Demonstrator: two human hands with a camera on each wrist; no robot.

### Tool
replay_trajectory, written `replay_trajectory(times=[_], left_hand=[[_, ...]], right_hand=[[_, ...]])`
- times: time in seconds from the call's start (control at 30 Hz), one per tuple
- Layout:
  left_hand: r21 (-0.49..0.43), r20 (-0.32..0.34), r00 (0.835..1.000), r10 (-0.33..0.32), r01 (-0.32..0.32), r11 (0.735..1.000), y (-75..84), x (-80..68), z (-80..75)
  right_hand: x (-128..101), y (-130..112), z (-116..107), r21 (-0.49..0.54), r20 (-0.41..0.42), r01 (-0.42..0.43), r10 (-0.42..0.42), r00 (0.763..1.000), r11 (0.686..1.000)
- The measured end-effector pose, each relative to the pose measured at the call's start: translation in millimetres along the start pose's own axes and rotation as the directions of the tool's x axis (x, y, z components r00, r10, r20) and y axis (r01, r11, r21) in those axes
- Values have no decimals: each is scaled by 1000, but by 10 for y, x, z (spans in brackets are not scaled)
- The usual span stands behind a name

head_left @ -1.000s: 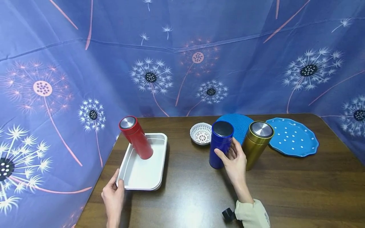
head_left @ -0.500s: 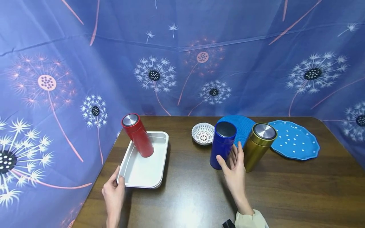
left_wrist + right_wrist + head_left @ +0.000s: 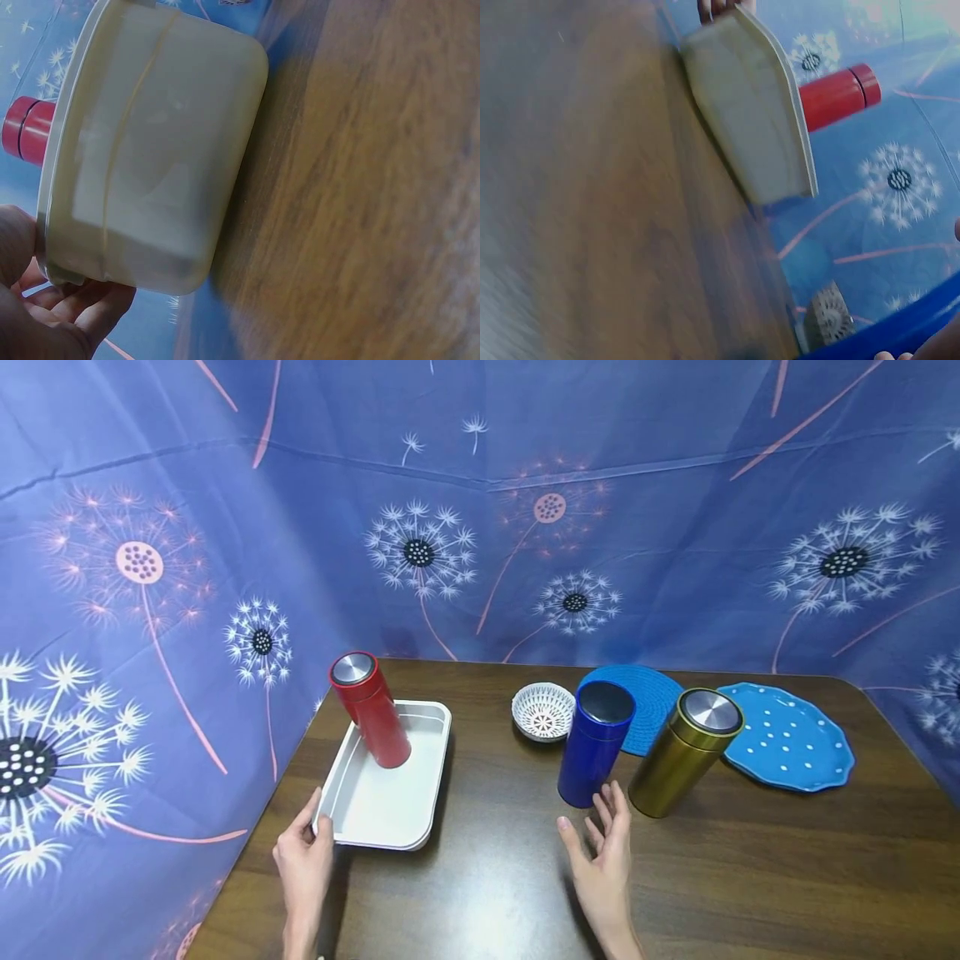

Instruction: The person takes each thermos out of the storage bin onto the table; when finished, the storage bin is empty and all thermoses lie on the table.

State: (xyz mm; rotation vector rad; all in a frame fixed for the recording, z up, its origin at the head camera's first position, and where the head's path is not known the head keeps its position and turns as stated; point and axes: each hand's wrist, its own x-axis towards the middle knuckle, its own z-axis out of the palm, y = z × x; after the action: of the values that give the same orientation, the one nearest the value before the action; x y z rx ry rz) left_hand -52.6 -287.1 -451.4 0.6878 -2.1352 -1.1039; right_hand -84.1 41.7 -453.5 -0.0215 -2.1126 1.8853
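My left hand (image 3: 303,864) grips the near left corner of a white plastic tub (image 3: 375,842), thumb at the rim and fingers beneath it. A red thermos flask (image 3: 382,718) stands in the tub; in the left wrist view only the top of the flask (image 3: 31,131) shows past the rim. My right hand (image 3: 600,868) has its fingers spread and holds nothing, with fingertips near the base of a blue thermos flask (image 3: 592,752). That flask stands upright on the table. To its right stands a gold thermos flask (image 3: 678,760).
Behind the blue flask lie a small white patterned bowl (image 3: 543,712) and a round blue woven mat (image 3: 645,693). A blue polka-dot plate (image 3: 795,735) sits at the back right of the wooden table (image 3: 750,877). A blue dandelion-print cloth (image 3: 480,527) hangs behind.
My right hand has let go of the blue flask and drawn back toward me. The left hand keeps its hold on the tub. The whole head view has shifted slightly.
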Motion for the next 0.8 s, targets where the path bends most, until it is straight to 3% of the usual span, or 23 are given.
replay_trajectory(times=[0.37,0.6,0.8], left_hand=[[-7,-3,1000,26,-26,1000,-31,31,11],[-26,-12,1000,16,-17,1000,-45,59,18],[1,-18,999,32,-32,999,-68,57,42]], right_hand=[[-195,-86,236,32,161,11,-16,987,999],[-32,-143,477,97,303,10,-39,952,995],[191,-327,709,185,356,-5,-62,932,983]])
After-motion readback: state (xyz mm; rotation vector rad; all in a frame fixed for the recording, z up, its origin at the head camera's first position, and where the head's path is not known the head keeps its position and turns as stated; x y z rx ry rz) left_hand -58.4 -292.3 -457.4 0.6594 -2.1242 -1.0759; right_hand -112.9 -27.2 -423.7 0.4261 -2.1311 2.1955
